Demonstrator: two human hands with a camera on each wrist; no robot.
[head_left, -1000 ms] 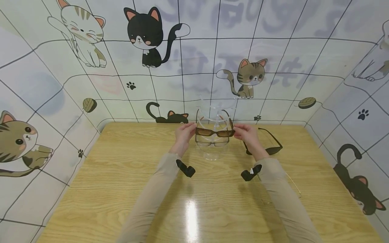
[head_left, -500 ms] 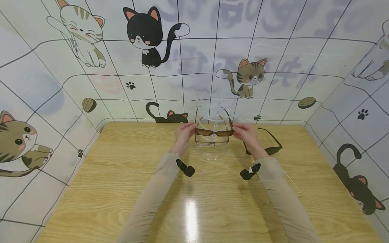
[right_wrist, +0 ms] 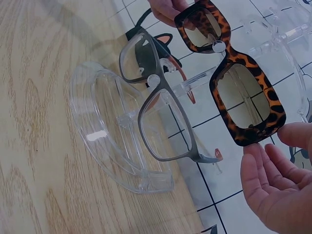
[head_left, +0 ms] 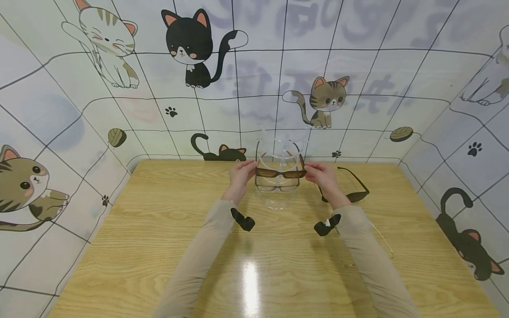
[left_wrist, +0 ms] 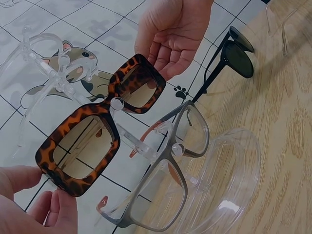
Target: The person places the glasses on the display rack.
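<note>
Tortoiseshell sunglasses (left_wrist: 100,107) with brown lenses sit on an upper tier of a clear display stand (right_wrist: 84,129), their bridge at the stand's round clear knob. My left hand (head_left: 240,179) pinches one end of the frame between thumb and fingers. At the other end my right hand (head_left: 324,178) pinches the opposite corner, as the right wrist view shows up close. One tier below, grey-framed eyeglasses (left_wrist: 127,217) with orange temple tips hang on the stand, touched by neither hand. The stand's topmost tier holds no glasses.
Black sunglasses (head_left: 358,196) lie on the wooden table (head_left: 171,212) behind my right wrist. Thin gold-coloured glasses (head_left: 383,240) lie partly hidden under my right forearm. A cat-print cloth wall (head_left: 254,88) rises close behind the stand.
Very little differs. The sunglasses' lenses tilt slightly, and both hands keep their hold in nearly the same place.
</note>
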